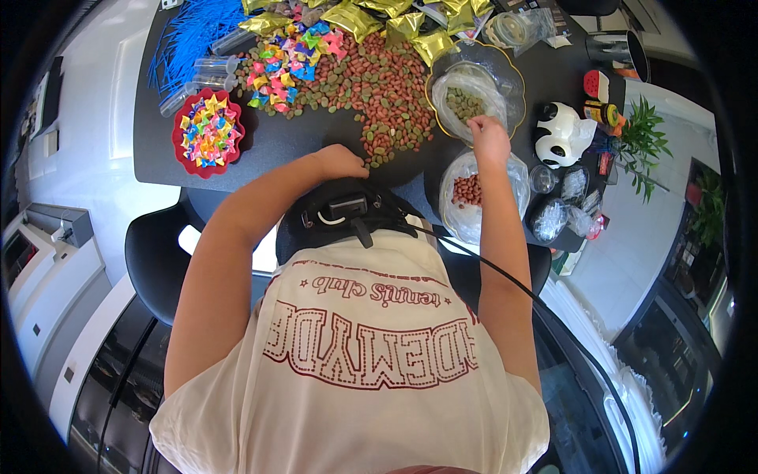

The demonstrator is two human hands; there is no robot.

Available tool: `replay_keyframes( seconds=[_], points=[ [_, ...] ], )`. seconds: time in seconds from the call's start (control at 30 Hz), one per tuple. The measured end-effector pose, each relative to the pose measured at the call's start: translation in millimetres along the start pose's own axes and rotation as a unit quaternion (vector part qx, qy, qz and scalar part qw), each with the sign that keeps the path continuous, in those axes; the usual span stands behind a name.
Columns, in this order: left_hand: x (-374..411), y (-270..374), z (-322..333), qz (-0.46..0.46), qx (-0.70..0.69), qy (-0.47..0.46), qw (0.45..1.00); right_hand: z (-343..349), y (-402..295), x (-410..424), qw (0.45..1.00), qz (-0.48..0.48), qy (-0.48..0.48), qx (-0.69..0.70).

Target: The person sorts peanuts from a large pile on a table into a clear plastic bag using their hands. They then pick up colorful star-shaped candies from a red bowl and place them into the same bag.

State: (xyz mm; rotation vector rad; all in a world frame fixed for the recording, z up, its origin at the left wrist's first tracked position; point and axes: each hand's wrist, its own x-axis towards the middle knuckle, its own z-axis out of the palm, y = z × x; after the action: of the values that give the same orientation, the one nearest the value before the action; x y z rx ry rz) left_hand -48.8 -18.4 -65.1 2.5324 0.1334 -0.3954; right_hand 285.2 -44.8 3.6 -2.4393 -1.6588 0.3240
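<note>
My left hand (342, 161) rests low at the table's front edge, its fingertips beside the near tip of a mixed pile of red peanuts (397, 89) and green beans (379, 155). Whether those fingers pinch anything is hidden. Over the near rim of a gold-edged glass bowl (517, 83), my right hand (491, 139) has its fingertips drawn together; I cannot see what is between them. A clear plastic bag (441, 98) lines that bowl and holds green beans (465, 103). Below my right forearm, a second bag-lined bowl (515, 178) contains red peanuts (466, 191).
Folded paper stars (296, 53) lie on the pile's left, with more in a red scalloped bowl (177, 133). Blue sticks (195, 35), clear tubes (216, 65) and gold packets (352, 21) sit behind. At right stand a panda-shaped container (556, 136) and a plant (642, 139).
</note>
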Motion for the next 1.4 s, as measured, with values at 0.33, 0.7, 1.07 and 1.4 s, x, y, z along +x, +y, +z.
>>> replay_keyframes(
  seconds=[0.33, 0.7, 1.07, 1.4],
  points=[
    [6, -2, 6, -0.089, -0.085, 0.008, 0.992, 12, 5, 3, 1.0, 0.001, 0.012, -0.015],
    [26, 12, -58, -0.174, -0.594, 0.201, 0.76, -12, -68, -42, 0.96, -0.201, -0.088, 0.175],
    [21, 15, -58, -0.098, -0.361, 0.187, 0.908, 1, -77, -65, 0.963, -0.163, -0.11, 0.184],
    [11, 0, -4, -0.059, -0.071, -0.012, 0.996, -4, -13, -6, 0.997, 0.003, 0.011, 0.078]
  ],
)
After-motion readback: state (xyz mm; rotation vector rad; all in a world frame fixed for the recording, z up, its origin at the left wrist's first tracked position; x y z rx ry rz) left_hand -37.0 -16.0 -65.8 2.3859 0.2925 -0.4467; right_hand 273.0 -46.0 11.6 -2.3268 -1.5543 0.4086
